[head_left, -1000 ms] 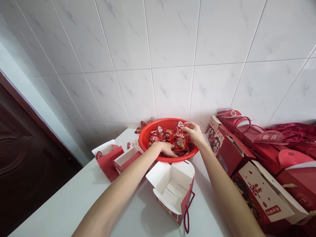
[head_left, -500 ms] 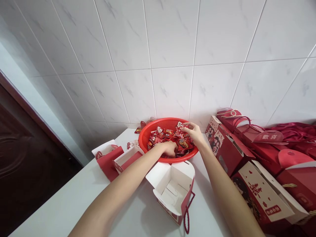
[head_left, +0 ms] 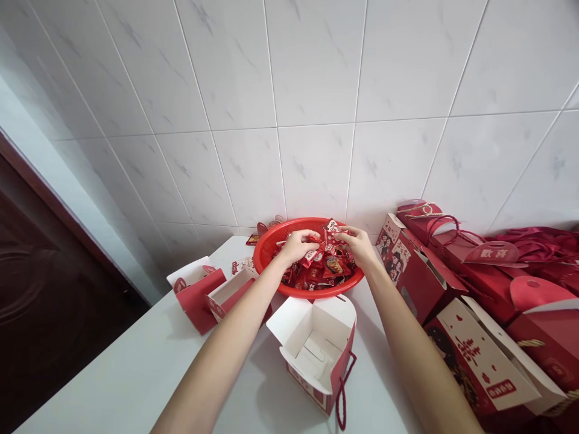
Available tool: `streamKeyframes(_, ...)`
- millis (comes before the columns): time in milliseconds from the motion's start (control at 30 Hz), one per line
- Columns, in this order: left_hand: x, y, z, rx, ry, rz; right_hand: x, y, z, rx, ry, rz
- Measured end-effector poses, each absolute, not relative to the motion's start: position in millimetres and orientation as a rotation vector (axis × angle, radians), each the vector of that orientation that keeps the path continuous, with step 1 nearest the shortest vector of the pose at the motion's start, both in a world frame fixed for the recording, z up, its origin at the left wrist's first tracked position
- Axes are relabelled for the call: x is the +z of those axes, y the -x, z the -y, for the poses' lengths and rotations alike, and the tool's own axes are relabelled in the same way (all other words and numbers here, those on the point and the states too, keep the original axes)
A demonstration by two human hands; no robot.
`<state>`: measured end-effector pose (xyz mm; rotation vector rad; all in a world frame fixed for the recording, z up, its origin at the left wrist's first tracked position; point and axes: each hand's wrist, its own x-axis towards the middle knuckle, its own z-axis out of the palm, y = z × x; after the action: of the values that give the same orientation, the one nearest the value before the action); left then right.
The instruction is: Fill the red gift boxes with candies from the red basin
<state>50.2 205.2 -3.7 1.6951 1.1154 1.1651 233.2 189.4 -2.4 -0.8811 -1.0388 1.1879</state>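
Note:
A red plastic basket (head_left: 289,226) full of red-wrapped candies (head_left: 312,274) stands against the wall. Over its left half, my left hand (head_left: 300,246) pinches a small red candy packet (head_left: 310,258) between thumb and fingers. At the basket's right side, my right hand (head_left: 356,244) is closed on another red and white candy packet (head_left: 332,231). Just in front of the basket sits an open gift box (head_left: 312,349), white inside and red outside, with a dark red cord handle hanging at its right. Nothing lies on the visible part of its bottom.
Two open red and white boxes (head_left: 199,295) stand on the white table (head_left: 113,374) to the left. Several red gift boxes (head_left: 484,355) crowd the right side, with dark red cloth (head_left: 538,247) behind them. A tiled wall (head_left: 316,163) closes off the back.
My left hand has risen from deep among the candies and now holds a packet near my right hand. My right hand stays almost where it was, still gripping its packet.

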Motion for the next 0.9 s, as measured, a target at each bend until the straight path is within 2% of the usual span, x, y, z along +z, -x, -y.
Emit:
streamKeyframes(367,8,-55,-196,1.322,-1.464,-1.131,-3,-234,-189,1.300,0.852,1.039)
streamKeyframes(900,5,-51,-201,1.350,-1.407,-1.003,-6,-235,-188,1.379,0.776,1.123)
